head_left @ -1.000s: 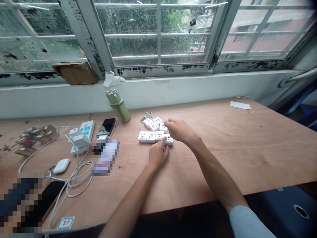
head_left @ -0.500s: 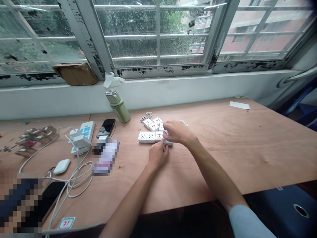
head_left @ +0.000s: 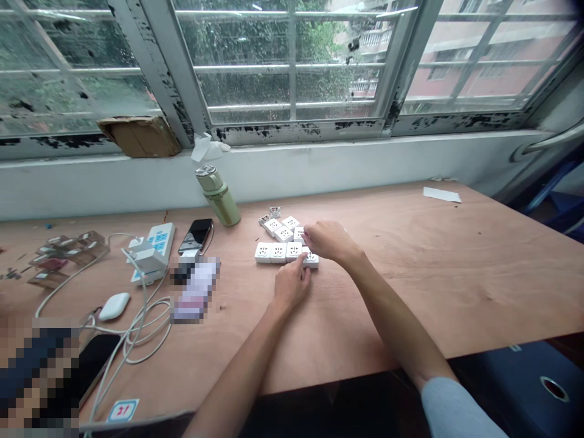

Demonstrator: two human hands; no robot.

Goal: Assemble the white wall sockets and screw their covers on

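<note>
Four-cornered white power sockets stand in a front row, and the rightmost white socket [head_left: 311,259] is held at its near left side by my left hand [head_left: 292,283]. The thumb rests on its front edge and a finger on its top. My right hand [head_left: 331,240] hovers just behind and above that socket, fingers curled in a pinch; what is between them is hidden. Its fingertips partly cover a back socket [head_left: 299,233]. More white sockets [head_left: 283,233] lie loosely behind the row, with small metal-and-white inner parts [head_left: 274,212] beyond them.
Left of the sockets stand a green bottle [head_left: 221,201], a phone [head_left: 196,235] and a power strip [head_left: 162,243] with plugs. White cables [head_left: 146,340] coil near a white earbud case [head_left: 114,306]. A paper strip [head_left: 441,194] lies at the far right.
My right hand has lifted slightly back and to the right, uncovering the top of the rightmost front socket. My left hand has stayed in place.
</note>
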